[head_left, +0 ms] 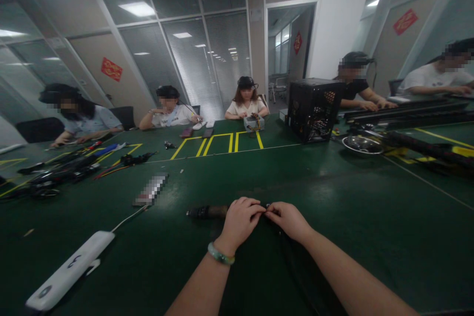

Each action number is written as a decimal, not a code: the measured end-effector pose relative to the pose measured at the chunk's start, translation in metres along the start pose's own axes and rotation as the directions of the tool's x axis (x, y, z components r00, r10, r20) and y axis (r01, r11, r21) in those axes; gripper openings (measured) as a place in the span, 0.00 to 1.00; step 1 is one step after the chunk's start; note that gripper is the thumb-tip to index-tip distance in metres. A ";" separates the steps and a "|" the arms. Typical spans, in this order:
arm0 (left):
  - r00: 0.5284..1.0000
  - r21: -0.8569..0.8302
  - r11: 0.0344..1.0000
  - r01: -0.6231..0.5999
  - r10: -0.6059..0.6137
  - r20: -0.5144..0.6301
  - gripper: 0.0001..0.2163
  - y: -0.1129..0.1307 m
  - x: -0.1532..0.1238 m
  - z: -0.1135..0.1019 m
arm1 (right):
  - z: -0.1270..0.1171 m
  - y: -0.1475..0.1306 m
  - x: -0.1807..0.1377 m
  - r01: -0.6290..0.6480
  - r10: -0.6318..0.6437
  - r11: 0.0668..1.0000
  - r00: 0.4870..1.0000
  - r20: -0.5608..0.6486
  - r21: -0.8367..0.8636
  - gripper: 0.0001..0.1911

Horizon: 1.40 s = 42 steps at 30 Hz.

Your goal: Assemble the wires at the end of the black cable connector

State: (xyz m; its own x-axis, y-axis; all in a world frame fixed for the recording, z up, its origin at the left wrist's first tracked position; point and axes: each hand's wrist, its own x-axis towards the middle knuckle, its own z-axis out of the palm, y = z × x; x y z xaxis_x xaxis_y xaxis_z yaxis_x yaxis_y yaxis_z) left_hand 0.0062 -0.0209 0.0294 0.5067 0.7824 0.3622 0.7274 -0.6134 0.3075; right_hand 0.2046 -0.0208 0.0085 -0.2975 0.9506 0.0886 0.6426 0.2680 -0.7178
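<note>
Extending both forearms over the green desk (351,227), angling inward until bringing the fingertips almost together. Curling the left hand (240,219) over a dark rod-shaped tool (215,212), lying crosswise on the desk; drawing the right hand's (291,219) thumb and fingers narrow just beside, too hidden to tell if gripping anything. Showing a black mark resembling "3" on a white device (74,274) at left; bearing illegible gold markings on a red wall hanging (112,69).

Free passage over green tabletop (388,227) right of right hand (291,219); white device (72,271) obstructs left.
</note>
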 end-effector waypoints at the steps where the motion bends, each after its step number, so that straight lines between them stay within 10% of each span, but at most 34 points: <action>1: 1.000 -0.007 1.000 0.004 -0.004 -0.003 0.10 0.000 0.000 0.000 | 0.000 0.000 0.000 0.000 0.000 1.000 1.000 -0.002 0.001 0.10; 42: 1.000 -0.055 0.998 0.024 -0.025 -0.015 0.08 0.000 -0.001 0.000 | 0.002 -0.005 -0.003 -0.046 0.048 0.998 0.998 -0.041 0.046 0.09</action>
State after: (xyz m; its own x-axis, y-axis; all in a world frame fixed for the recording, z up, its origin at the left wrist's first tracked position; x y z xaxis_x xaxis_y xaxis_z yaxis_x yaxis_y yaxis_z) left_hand 0.0057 -0.0213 0.0288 0.4814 0.7957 0.3674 0.7127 -0.5994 0.3644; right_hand 0.2013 -0.0256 0.0103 -0.2370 0.9680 0.0820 0.6223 0.2161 -0.7523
